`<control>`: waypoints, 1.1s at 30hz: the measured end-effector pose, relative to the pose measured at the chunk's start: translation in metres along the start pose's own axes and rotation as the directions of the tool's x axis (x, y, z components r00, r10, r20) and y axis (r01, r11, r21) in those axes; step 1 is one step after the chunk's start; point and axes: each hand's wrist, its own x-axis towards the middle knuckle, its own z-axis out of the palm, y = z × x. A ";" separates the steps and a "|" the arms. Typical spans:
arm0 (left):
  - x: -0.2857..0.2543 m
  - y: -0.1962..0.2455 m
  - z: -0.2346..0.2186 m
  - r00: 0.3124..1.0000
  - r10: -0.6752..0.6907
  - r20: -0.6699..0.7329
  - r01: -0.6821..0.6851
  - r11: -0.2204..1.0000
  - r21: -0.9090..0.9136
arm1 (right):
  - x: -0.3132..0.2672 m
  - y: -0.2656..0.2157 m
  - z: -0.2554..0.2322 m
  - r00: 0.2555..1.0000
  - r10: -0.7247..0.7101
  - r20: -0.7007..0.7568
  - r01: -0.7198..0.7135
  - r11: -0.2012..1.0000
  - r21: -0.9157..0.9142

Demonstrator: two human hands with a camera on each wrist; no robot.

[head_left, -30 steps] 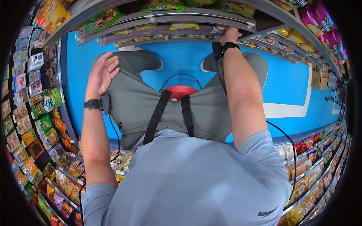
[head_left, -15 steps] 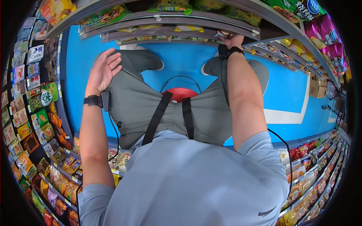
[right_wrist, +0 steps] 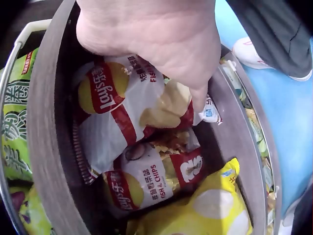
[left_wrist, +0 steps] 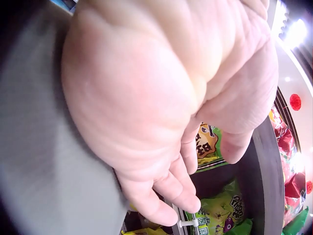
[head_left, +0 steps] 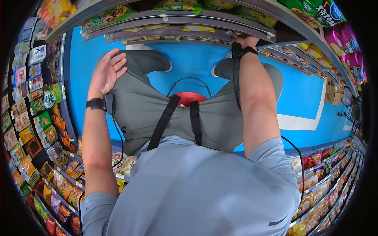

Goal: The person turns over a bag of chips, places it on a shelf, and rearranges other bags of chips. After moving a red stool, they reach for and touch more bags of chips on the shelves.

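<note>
My right hand (head_left: 246, 40) reaches into a low shelf at the top right of the head view. In the right wrist view it grips a white-and-red bag of Lay's chips (right_wrist: 132, 98), thumb at the bag's right edge, the other fingers hidden. Below that bag lies a second Lay's bag (right_wrist: 156, 178), with a yellow bag (right_wrist: 210, 210) in front. My left hand (head_left: 107, 72) holds nothing and lies by the left knee, palm up with fingers loosely extended. The left wrist view shows its palm large against the grey trousers (left_wrist: 58, 161).
A grey shelf edge (right_wrist: 46, 112) borders the chip bags on the left, with green snack bags (right_wrist: 17, 107) beyond it. Between the legs is a red rounded object (head_left: 191, 98) with a dark wire handle. Snack racks (head_left: 35, 114) line the left side, and cardboard boxes (head_left: 334, 93) stand far right.
My right hand has shifted slightly right in the head view, and the chip bag beyond its fingers shows less than before. The left hand stays nearly still.
</note>
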 end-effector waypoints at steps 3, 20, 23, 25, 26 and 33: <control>0.001 0.001 0.000 1.000 -0.004 -0.004 0.004 1.000 -0.001 | 0.008 0.001 -0.002 1.000 0.000 0.021 0.001 1.000 -0.018; 0.027 0.000 0.024 0.990 -0.017 0.137 0.024 0.999 -0.048 | -0.003 -0.008 -0.005 0.980 -0.050 -0.190 0.019 0.987 -0.161; 0.033 -0.002 0.035 0.977 -0.017 0.213 0.035 0.996 -0.081 | -0.033 -0.011 -0.004 0.919 -0.048 -0.390 -0.033 0.980 -0.198; 0.038 -0.004 0.043 0.971 -0.019 0.237 0.041 0.995 -0.087 | -0.038 -0.004 -0.016 0.968 -0.053 -0.243 -0.057 0.904 -0.424; 0.043 -0.007 0.048 0.968 -0.022 0.250 0.047 0.995 -0.092 | -0.042 -0.004 -0.018 0.985 -0.042 -0.170 -0.055 0.846 -0.530; 0.053 -0.016 0.072 0.955 -0.032 0.294 0.068 0.991 -0.111 | -0.202 -0.040 0.033 0.953 0.043 0.301 0.179 0.720 -0.670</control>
